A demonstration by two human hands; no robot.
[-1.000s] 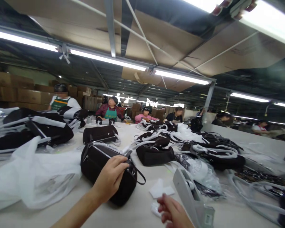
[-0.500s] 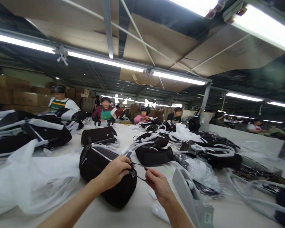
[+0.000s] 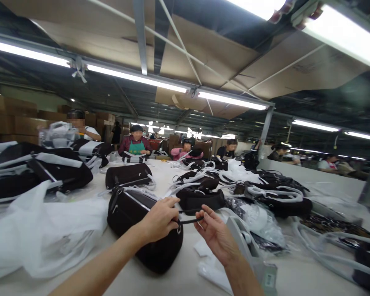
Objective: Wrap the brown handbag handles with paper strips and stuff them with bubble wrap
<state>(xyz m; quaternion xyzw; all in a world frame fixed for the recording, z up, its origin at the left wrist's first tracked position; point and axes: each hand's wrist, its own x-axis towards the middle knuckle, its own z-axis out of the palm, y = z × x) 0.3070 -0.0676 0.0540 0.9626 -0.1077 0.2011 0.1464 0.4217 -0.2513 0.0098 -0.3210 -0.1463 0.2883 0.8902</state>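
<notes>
Black barrel handbag lies on its side near the front edge of the white work table in the head view, one end turned toward the person. Left hand is closed over that end, fingers curled around the root of a thin black strap, apparently pinning bag and strap in place. The strap runs across the gap toward the right hand, which is half open, palm toward the camera, fingers loosely curled. The strap tip reaches those fingers, but cannot tell if they are pinching it. Held like this, the strap looks stretched out between the hands, probably to keep it straight and its end within reach.

Just right of the hands, a grey plastic holder stands tilted at the front edge, with white paper scraps beside it. A loose white plastic sack spreads along the left side of the table. Behind the barrel bag sit a black handbag with white-wrapped handles and a dark rectangular bag. Clear plastic packs lie toward the right. Past the far edge, a co-worker in a green apron holds a bag, and cardboard cartons are stacked further left.
</notes>
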